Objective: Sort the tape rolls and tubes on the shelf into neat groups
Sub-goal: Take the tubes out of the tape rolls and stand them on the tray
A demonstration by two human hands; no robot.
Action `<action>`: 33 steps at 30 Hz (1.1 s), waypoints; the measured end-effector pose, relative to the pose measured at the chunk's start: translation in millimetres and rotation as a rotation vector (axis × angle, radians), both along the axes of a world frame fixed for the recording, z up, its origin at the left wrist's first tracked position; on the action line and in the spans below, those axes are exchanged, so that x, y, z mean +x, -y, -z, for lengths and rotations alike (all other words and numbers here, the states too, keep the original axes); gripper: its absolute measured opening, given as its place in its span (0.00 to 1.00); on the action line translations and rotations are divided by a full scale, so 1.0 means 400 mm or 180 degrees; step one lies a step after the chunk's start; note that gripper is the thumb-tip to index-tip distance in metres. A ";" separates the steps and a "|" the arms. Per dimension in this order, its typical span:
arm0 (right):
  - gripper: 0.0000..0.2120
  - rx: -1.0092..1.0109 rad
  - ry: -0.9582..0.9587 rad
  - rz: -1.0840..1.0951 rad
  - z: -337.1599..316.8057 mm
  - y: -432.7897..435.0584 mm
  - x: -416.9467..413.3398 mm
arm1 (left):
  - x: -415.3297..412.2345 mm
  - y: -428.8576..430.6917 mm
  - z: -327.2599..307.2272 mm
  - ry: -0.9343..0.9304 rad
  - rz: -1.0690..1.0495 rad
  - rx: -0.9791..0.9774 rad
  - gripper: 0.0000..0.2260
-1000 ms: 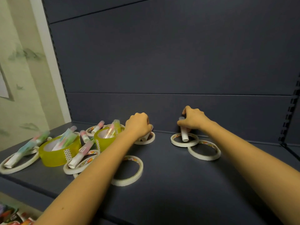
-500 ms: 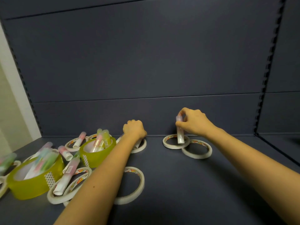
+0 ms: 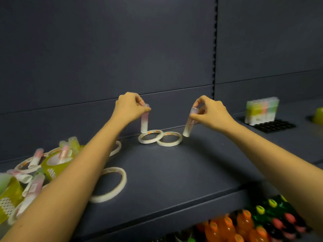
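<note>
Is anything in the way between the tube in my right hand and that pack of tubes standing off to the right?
Nothing visible. Between the pale pink-white tube pinched in the right hand and the wrapped pack of pastel tubes on the black gridded tray lies only bare dark shelf.

A shop interior. Dark metal shelving [image 3: 174,172] with a slotted upright [image 3: 215,49] lines the wall. Bottled drinks [image 3: 244,224] crowd the tier below, near right.
</note>
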State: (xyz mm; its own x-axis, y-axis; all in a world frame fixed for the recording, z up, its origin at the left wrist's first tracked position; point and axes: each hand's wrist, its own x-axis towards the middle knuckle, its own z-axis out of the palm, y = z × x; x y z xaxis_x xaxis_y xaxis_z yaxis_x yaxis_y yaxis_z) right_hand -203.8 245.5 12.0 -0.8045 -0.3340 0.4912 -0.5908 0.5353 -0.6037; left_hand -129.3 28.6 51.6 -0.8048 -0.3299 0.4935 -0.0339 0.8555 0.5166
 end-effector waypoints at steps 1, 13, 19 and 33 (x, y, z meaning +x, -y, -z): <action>0.11 -0.0003 -0.0010 0.0070 0.000 -0.035 0.005 | -0.003 -0.037 -0.006 0.0004 0.0175 0.0059 0.07; 0.11 0.0166 -0.0143 0.0648 0.005 -0.491 -0.011 | -0.092 -0.492 0.024 -0.0069 0.1178 0.0435 0.07; 0.12 0.0310 -0.0263 0.0775 0.014 -0.708 -0.050 | -0.144 -0.680 0.060 -0.0262 0.1091 0.0433 0.06; 0.12 -0.0016 -0.0216 0.0596 0.060 -0.883 -0.229 | -0.263 -0.849 0.089 -0.0418 0.0616 0.0070 0.06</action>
State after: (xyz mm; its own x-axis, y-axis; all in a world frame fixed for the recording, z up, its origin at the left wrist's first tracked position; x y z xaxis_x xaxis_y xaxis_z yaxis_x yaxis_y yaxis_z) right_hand -295.3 598.8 -12.0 -0.8174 -0.1789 0.5476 -0.5205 0.6368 -0.5688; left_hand -234.7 368.4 16.2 -0.7835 -0.1875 0.5925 0.1983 0.8281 0.5243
